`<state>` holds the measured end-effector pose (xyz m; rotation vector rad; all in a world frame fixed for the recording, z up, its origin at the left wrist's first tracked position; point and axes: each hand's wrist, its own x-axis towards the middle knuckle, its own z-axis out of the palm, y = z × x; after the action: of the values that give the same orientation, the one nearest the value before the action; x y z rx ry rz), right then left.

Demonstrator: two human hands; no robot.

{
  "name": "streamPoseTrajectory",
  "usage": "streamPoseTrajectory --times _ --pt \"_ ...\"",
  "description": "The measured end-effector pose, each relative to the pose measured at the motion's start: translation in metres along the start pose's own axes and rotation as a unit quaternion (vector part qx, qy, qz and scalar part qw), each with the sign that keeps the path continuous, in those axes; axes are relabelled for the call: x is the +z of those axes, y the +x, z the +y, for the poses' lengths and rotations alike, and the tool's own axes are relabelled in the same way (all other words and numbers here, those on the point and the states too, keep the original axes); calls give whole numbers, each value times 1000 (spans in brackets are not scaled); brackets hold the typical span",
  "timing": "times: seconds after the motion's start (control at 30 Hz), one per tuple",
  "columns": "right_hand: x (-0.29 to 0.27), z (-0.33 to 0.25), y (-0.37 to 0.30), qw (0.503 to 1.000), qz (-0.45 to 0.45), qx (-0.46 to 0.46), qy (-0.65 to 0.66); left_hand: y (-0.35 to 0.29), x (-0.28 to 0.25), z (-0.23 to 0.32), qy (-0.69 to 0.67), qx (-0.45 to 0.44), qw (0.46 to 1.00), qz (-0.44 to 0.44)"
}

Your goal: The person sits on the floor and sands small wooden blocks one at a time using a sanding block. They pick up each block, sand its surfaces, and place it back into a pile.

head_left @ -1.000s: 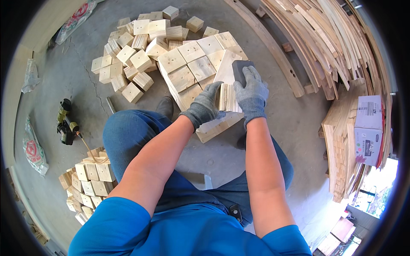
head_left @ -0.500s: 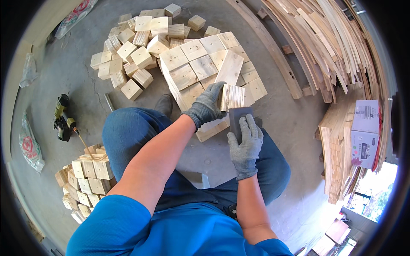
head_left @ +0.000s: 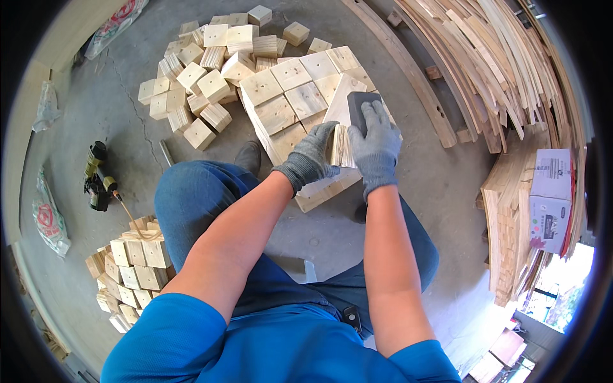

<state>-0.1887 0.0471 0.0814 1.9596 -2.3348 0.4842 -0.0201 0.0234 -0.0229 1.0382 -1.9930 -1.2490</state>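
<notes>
1. The person's left hand (head_left: 311, 155), in a grey knitted glove, is closed around the left side of a wooden block (head_left: 341, 147) with a striped, layered face
2. That block is between the two hands, in front of the person's knees and over the near part of a table-like grid of square blocks (head_left: 276, 117)
3. The right hand (head_left: 377, 150), gloved alike, grips a dark grey block (head_left: 359, 110), its fingers lying over the upper face and its palm just beside the wooden block; whether the grey block touches the wood cannot be told
4. A pale board (head_left: 340, 96) lies slantwise on the grid, beyond the wooden block
5. Loose blocks (head_left: 206, 83) are heaped on the concrete floor (head_left: 306, 223) left of the grid, and more blocks (head_left: 136, 255) are stacked by the left thigh
6. A dark power tool (head_left: 96, 175) with a tan hose lies near that stack
7. At the right, long wooden strips (head_left: 469, 60) lie piled, with a white-and-purple carton (head_left: 550, 198) nearer the person
</notes>
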Motion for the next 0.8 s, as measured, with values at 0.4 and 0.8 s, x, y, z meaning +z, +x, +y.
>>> streamPoseTrajectory --times 0.4,0.8 --pt "-37 -28 -139 997 -22 -54 51 2 0 4 -9 -2 1000 4" --pt "0 -9 12 999 -32 1 31 1 0 -3 -9 12 1000 -3"
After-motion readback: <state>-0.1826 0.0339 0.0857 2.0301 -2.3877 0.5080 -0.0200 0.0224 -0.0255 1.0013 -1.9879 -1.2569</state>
